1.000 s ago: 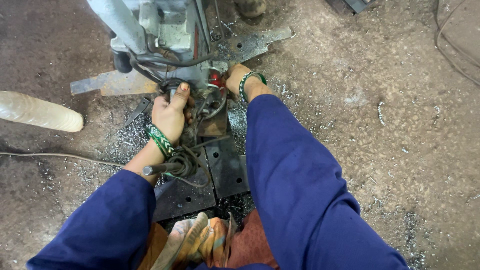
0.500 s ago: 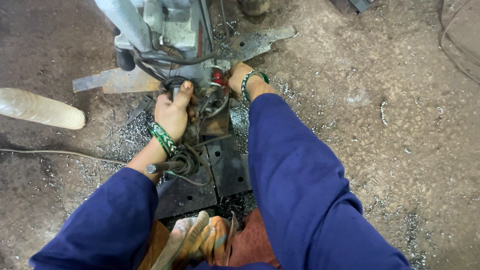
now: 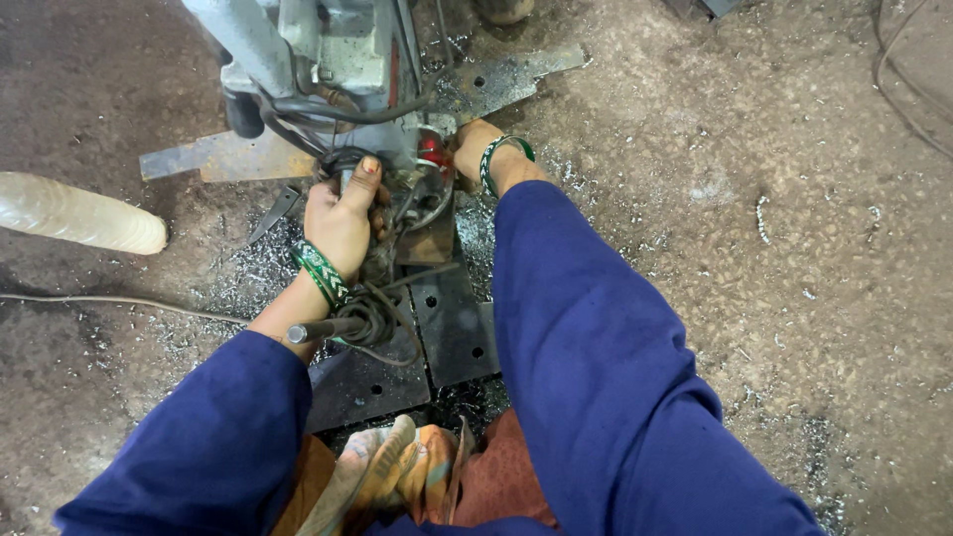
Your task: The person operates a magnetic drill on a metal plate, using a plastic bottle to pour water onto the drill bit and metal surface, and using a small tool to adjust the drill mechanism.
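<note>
- The left hand (image 3: 342,220) is closed around a part at the base of the grey drilling machine (image 3: 338,60), thumb pointing up; the grip looks firm, apparently to steady or work a control there, though exactly what it clasps is hidden among cables.
- The right hand (image 3: 469,149) reaches in from the other side and rests against the machine's base beside a red part (image 3: 431,152). Its fingers are tucked behind the machine, so I cannot tell whether they are gripping anything.
- Both wrists carry green bangles, and both arms are in blue sleeves.
- The machine stands on dark steel plates (image 3: 452,323) lying flat on the floor, straight ahead of the person between the two arms. The plates are rusty and flat, with small round holes already showing in them.
- Bright metal shavings (image 3: 248,273) lie scattered round the machine's foot, thickest just beside the plates.
- A bundle of black cable (image 3: 372,318) curls under the left wrist, by a short metal rod.
- A pale plastic bottle (image 3: 79,213) lies on its side well to the left.
</note>
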